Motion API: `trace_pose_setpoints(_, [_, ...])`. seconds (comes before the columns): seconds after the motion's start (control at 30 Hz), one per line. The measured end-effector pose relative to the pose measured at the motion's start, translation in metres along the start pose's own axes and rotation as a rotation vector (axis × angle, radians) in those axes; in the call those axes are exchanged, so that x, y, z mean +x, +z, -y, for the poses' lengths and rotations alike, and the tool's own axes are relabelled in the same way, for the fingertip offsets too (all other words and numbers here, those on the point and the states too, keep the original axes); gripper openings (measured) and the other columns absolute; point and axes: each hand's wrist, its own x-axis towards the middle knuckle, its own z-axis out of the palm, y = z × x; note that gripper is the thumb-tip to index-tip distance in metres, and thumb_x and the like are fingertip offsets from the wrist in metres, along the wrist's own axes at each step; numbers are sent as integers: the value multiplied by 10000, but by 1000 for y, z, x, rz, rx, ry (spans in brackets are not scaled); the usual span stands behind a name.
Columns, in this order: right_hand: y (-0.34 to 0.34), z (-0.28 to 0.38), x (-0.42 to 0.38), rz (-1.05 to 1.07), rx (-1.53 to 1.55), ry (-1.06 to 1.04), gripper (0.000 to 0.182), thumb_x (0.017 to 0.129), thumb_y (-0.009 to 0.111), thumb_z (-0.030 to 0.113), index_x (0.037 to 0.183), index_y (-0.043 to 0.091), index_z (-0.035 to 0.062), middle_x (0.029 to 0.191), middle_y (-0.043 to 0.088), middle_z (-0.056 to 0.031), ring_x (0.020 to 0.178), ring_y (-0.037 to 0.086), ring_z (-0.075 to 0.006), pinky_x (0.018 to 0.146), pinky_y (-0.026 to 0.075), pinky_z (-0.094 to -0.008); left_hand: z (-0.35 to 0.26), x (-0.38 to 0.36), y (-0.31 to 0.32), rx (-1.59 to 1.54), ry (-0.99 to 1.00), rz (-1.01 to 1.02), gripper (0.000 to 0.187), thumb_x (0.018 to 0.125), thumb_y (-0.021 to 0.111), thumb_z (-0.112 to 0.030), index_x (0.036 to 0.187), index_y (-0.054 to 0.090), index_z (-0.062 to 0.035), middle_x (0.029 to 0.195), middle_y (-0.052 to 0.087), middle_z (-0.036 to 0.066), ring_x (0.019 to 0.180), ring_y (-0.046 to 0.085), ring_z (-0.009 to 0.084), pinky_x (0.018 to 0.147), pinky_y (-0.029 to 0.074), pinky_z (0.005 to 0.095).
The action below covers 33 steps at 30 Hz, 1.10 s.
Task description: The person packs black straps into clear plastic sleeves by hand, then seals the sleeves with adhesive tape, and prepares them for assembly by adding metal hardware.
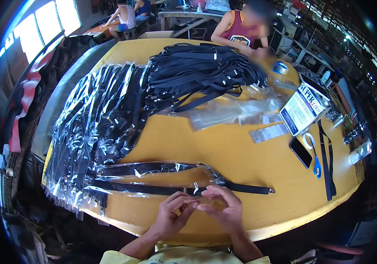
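Observation:
Both my hands are raised together over the table's near edge. My left hand [176,212] has its thumb and fingers pinched around something thin and too small to name. Close against it, my right hand [222,207] is curled, thumb and fingertips toward the same spot; what it holds, if anything, cannot be made out. Just beyond the fingers lies a black strap [252,188], its metal-tipped end bare on the right and its left part inside a clear plastic sleeve. Another sleeved black strap [153,168] runs behind it.
Plastic-wrapped straps [96,127] cover the yellow table's [184,145] left side. Behind are a heap of loose black straps [197,66] and clear sleeves [236,112]. At right are a labelled box [302,110], phone [300,152], blue-handled scissors [316,167] and tape. Another person [241,31] sits across.

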Motion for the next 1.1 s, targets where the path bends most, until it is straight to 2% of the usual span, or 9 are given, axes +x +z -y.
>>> trace_pose_setpoints(0.03, [3, 2, 1, -55, 74, 31, 426, 842, 855, 149, 1204, 684, 6, 979, 765, -75, 904, 718, -165, 821, 559, -308, -1, 0, -1, -1, -5, -2, 107, 923, 727, 1, 1029, 717, 5, 974, 690, 118, 696, 652, 153, 570, 506, 270])
trace_pose_setpoints(0.17, [0, 2, 4, 16, 226, 63, 386, 840, 846, 94, 1183, 696, -2, 919, 775, -85, 838, 734, -161, 795, 571, -295, -4, -1, -5, 38, 24, 27, 104, 901, 754, 8, 1000, 725, 1, 940, 693, 110, 703, 662, 147, 573, 515, 270])
trace_pose_setpoints(0.23, [-1, -6, 4, 8, 86, -112, 356, 847, 827, 47, 1178, 708, -6, 889, 784, -93, 792, 746, -160, 783, 583, -289, -3, -2, -7, 41, 7, 30, 94, 897, 760, 9, 983, 722, 2, 929, 692, 107, 708, 665, 141, 577, 519, 269])
trace_pose_setpoints(0.43, [1, 8, 2, 22, 52, -34, 373, 864, 808, 44, 1220, 704, 4, 941, 792, -104, 834, 761, -170, 797, 592, -295, -7, -1, -10, -22, -29, 29, 78, 900, 780, -29, 912, 706, -6, 882, 675, 83, 701, 653, 109, 579, 510, 258])
trace_pose_setpoints(0.6, [-1, 7, 3, -4, -2, -104, 420, 857, 815, 58, 1251, 678, 6, 954, 794, -92, 871, 763, -184, 839, 584, -321, -8, -3, -12, 8, -4, -41, 230, 873, 820, -128, 1029, 691, -19, 945, 659, 102, 702, 625, 115, 609, 501, 233])
trace_pose_setpoints(0.73, [-1, 12, 2, 10, -10, -115, 440, 834, 832, 61, 1242, 676, 9, 959, 795, -79, 896, 760, -188, 882, 565, -346, -10, -4, -15, 17, 144, -98, 351, 829, 852, -99, 1144, 704, -53, 1064, 657, 96, 719, 669, 131, 625, 530, 262])
trace_pose_setpoints(0.8, [0, 13, 2, 12, -8, -119, 444, 830, 836, 66, 1242, 677, 14, 952, 794, -76, 891, 759, -188, 879, 564, -345, -12, -1, -19, 153, 331, -19, 381, 809, 857, -85, 1163, 716, -82, 1121, 630, 95, 723, 691, 157, 632, 543, 265])
trace_pose_setpoints(1.03, [-2, 17, 0, 13, -4, -104, 466, 829, 838, 85, 1261, 671, 40, 936, 791, -55, 899, 755, -190, 870, 561, -348, -14, -3, -19, 292, 337, 4, 396, 792, 859, -74, 1163, 724, -106, 1096, 621, 94, 738, 691, 169, 594, 549, 265])
trace_pose_setpoints(1.1, [-3, 14, -1, 12, -22, -125, 476, 828, 839, 84, 1268, 664, 39, 934, 791, -57, 887, 753, -190, 859, 562, -347, -17, -5, -21, 301, 258, 44, 380, 778, 847, 6, 1131, 714, -45, 1107, 604, 133, 898, 677, 179, 664, 587, 258])
